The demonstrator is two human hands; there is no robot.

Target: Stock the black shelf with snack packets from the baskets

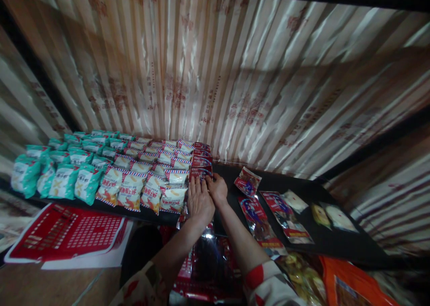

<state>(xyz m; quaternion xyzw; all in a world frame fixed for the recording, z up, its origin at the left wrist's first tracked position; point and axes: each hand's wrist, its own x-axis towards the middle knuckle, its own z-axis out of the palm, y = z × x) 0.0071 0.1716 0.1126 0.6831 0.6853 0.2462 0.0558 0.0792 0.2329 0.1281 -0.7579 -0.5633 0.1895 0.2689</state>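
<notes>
On a dark shelf [231,174], a column of small red snack packets [200,161] stands in a row running back to the curtain. My left hand [200,203] lies flat against the front packet of that column, its fingers stretched forward and side by side. Close beside it, my right hand [218,189] has its fingers bent around the right edge of the same packet; its thumb is hidden. White snack bags [132,189] with red and blue striped edges fill the shelf just left of my hands. Both hands cover much of the front red packet.
Teal snack bags [62,180] stand in rows at the far left. Flat red packets [258,221] and pale clear-wrapped packs [340,217] lie to the right. Below are a red basket [90,230], more red packets [211,256] and an orange bag [352,281]. A striped curtain [188,64] hangs behind.
</notes>
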